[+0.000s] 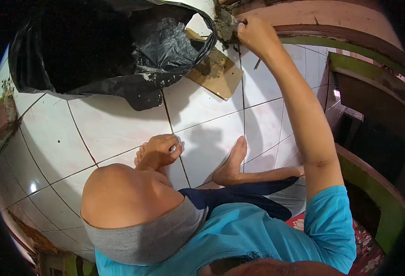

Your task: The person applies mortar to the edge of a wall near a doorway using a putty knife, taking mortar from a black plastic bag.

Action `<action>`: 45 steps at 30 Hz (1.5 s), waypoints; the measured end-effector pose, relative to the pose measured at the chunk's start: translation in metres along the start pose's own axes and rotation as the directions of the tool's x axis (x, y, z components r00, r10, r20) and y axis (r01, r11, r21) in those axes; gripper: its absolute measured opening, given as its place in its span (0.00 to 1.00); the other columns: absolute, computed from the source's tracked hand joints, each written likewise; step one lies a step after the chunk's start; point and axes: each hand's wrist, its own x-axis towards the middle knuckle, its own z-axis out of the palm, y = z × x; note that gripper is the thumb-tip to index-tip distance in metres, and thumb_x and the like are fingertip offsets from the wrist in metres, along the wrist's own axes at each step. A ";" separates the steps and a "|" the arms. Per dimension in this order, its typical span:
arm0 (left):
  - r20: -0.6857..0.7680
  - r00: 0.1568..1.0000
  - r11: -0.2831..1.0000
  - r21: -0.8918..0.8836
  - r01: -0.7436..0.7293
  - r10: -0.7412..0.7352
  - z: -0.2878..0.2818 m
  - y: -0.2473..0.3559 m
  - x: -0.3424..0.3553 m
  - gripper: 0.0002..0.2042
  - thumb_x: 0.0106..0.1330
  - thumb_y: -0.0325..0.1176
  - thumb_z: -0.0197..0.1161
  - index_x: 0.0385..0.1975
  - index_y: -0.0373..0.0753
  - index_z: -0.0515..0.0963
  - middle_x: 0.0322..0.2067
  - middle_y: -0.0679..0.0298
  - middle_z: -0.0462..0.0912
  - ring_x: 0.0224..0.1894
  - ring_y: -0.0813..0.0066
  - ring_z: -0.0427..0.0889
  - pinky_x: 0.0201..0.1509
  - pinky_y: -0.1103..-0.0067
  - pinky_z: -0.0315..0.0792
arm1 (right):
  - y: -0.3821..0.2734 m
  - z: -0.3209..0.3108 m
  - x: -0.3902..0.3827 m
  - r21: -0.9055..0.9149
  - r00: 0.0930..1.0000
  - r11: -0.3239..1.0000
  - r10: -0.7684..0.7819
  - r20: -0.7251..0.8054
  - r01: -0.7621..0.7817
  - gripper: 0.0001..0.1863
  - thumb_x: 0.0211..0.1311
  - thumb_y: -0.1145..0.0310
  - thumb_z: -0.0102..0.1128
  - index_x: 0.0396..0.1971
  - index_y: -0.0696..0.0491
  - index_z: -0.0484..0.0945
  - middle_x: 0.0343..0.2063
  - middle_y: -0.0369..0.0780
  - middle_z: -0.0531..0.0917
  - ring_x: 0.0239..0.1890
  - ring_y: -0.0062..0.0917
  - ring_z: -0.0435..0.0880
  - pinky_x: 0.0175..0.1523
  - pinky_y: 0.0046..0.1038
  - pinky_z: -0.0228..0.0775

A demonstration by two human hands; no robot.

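At the top of the view my right hand [259, 37] is closed around a small trowel [235, 21], its handle hidden in my fist. Grey wet mortar [224, 26] covers the blade, against the end of the wall edge. My left hand [163, 150] is loosely curled with nothing seen in it, hanging past my bent knee above my left foot. Below the trowel, a flat tan board [225, 83] lies on the tiles with a smear of mortar on it. The mouth of a large black plastic bag [165, 43] partly covers this board.
White floor tiles [207, 108] with dark joints spread around my bare feet. A pinkish wall ledge [322, 16] runs along the top right, above a green-edged frame [363, 73]. A thin stick [257, 64] lies near my right wrist. Rough broken wall edges [5, 124] stand at the left.
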 end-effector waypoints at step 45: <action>-0.082 0.996 0.994 -0.094 -0.053 0.045 0.003 -0.007 -0.004 0.11 0.60 0.32 0.67 0.21 0.37 0.73 0.19 0.57 0.75 0.21 0.55 0.77 0.26 0.66 0.71 | -0.035 -0.052 0.095 -0.650 0.960 0.725 -0.056 0.273 0.228 0.15 0.54 0.65 0.61 0.36 0.58 0.89 0.41 0.53 0.87 0.46 0.45 0.88 0.49 0.43 0.81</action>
